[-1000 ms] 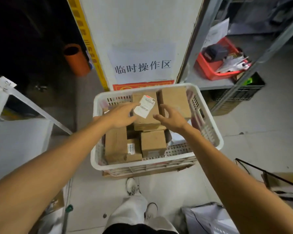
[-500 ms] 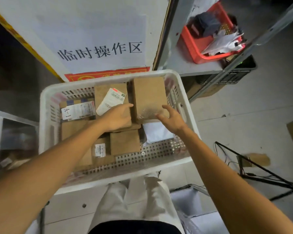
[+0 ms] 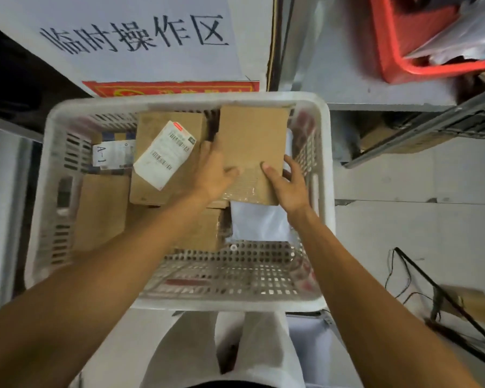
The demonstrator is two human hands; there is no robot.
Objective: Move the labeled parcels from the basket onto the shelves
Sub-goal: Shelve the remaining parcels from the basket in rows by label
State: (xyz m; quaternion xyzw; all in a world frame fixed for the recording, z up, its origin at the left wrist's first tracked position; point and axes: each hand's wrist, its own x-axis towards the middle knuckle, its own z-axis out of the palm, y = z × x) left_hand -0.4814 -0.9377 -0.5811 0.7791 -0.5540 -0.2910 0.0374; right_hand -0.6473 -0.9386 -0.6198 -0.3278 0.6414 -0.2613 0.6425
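at 1 o'clock in the white basket (image 3: 327,219), the cardboard parcel (image 3: 252,138) is gripped on both sides, probably for a level lift: left hand (image 3: 212,175) curled round its 9 o'clock edge, right hand (image 3: 287,187) pinching 4 o'clock.

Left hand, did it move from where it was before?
Yes. Against the labelled box in the white basket, the left hand went rightward, off that box, and now holds the left edge of the plain box.

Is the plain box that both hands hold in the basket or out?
In: the box lies within the basket rim, left hand and right hand gripping it.
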